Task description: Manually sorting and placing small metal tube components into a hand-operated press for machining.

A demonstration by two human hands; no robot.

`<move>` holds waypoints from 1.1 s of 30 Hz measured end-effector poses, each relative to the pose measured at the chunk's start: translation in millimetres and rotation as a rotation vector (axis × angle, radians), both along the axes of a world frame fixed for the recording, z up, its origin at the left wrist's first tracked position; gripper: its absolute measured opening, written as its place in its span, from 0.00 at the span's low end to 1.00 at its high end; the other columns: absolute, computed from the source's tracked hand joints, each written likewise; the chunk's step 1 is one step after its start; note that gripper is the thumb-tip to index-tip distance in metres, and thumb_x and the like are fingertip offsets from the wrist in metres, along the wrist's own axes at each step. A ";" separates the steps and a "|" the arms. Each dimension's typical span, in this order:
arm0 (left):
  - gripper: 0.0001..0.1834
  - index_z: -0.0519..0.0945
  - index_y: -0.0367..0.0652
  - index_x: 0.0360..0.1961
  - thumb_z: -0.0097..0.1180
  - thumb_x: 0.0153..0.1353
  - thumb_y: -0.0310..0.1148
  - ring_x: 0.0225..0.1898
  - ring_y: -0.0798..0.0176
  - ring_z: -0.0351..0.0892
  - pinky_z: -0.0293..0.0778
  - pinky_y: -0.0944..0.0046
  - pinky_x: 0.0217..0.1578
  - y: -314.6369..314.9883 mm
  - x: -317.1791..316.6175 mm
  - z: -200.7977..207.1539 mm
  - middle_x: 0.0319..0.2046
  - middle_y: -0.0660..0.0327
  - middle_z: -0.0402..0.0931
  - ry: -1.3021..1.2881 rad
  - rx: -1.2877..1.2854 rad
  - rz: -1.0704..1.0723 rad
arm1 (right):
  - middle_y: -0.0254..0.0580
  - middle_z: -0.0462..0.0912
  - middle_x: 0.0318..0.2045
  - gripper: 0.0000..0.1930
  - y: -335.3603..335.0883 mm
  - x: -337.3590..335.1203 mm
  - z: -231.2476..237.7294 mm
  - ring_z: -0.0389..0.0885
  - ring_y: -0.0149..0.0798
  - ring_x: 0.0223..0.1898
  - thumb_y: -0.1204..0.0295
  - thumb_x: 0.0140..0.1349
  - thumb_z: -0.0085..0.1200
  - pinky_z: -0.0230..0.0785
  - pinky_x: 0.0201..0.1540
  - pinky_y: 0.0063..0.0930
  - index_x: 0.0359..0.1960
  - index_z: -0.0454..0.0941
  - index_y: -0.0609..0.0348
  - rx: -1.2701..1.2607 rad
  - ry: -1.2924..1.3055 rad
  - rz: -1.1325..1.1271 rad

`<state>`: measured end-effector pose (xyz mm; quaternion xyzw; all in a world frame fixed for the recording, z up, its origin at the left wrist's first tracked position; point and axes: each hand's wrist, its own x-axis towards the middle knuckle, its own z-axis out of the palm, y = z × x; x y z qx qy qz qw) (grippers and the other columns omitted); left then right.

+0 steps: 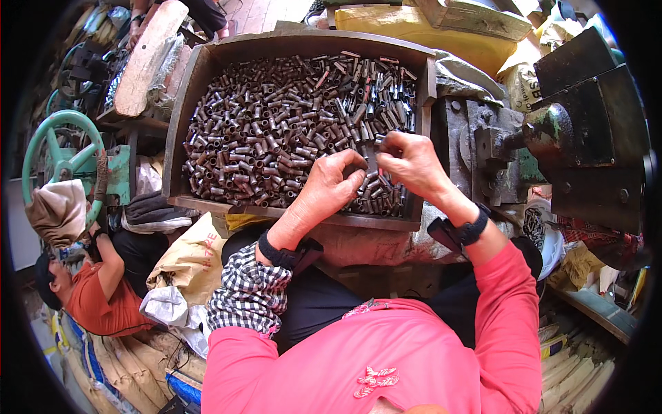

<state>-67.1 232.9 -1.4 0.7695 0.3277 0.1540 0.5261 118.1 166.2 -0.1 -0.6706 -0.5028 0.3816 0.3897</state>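
A shallow wooden tray (303,41) full of short, dark metal tube pieces (252,131) lies in front of me. Slimmer, shinier metal pieces (396,110) are heaped toward its right side. Over the tray's near right part, my left hand (334,183) is closed, thumb and forefinger curled together. Just to its right, my right hand (417,164) is also closed, its fingers bent in toward the left one. Whatever is between the fingertips of either hand is too small or hidden to name. A dark band circles each wrist.
Right of the tray stands a dark, greasy machine (552,131) with a heavy plate. At left are a wooden plank (148,62), a green handwheel (63,167) and a person in an orange shirt (114,303). A printed sack (189,255) lies near my left arm.
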 end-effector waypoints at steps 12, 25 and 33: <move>0.10 0.76 0.37 0.44 0.52 0.64 0.31 0.23 0.76 0.75 0.73 0.77 0.21 -8.4 11.1 -6.6 0.28 0.63 0.77 -0.359 -0.930 0.107 | 0.35 0.79 0.24 0.03 -46.4 -5.5 8.6 0.80 0.25 0.23 0.77 0.61 0.51 0.70 0.21 0.14 0.35 0.74 0.65 0.022 0.715 -0.235; 0.11 0.75 0.35 0.45 0.53 0.63 0.28 0.24 0.73 0.75 0.75 0.75 0.24 -13.2 16.3 -7.7 0.32 0.61 0.78 -0.401 -0.842 0.142 | 0.43 0.82 0.34 0.08 -52.4 -3.6 -1.1 0.83 0.32 0.35 0.77 0.60 0.55 0.75 0.32 0.19 0.40 0.73 0.65 0.084 0.785 -0.250; 0.11 0.75 0.35 0.45 0.54 0.62 0.28 0.24 0.73 0.76 0.74 0.75 0.24 -11.0 14.1 -5.9 0.32 0.59 0.79 -0.426 -0.922 0.136 | 0.38 0.81 0.28 0.05 -51.3 -7.7 4.8 0.83 0.29 0.30 0.77 0.62 0.52 0.73 0.27 0.17 0.38 0.74 0.66 0.102 0.486 -0.221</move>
